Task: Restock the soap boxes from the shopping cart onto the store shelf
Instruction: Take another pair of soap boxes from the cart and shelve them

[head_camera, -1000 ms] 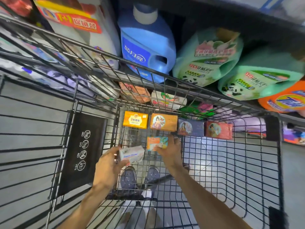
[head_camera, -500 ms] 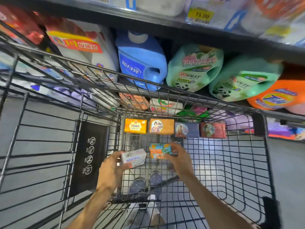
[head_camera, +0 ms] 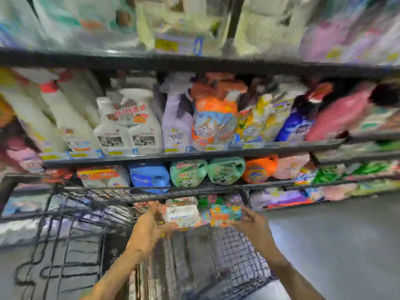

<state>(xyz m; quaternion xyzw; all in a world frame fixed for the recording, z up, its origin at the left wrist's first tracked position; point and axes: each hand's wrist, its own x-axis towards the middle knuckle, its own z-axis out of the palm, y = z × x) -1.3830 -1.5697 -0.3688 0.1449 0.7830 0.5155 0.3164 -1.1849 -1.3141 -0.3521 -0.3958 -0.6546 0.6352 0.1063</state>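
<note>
The picture is blurred by motion. My left hand (head_camera: pixel 151 226) grips a white soap box (head_camera: pixel 180 216) with blue lettering, held above the black wire shopping cart (head_camera: pixel 91 213). My right hand (head_camera: pixel 252 223) grips an orange and teal soap box (head_camera: pixel 225 215) just to the right of the white one. Both boxes are raised in front of the store shelf (head_camera: pixel 194 155). The other soap boxes in the cart are hidden behind my hands and the blur.
The shelving holds detergent: a blue jug (head_camera: pixel 149 177), two green jugs (head_camera: pixel 207 172), an orange jug (head_camera: pixel 258 168) and white spray bottles (head_camera: pixel 127 124) one level up. Grey floor (head_camera: pixel 335 245) lies to the right of the cart.
The view has swung upward from the cart's inside to the shelves. Both hands have lifted their soap boxes up out of the cart toward the shelf.
</note>
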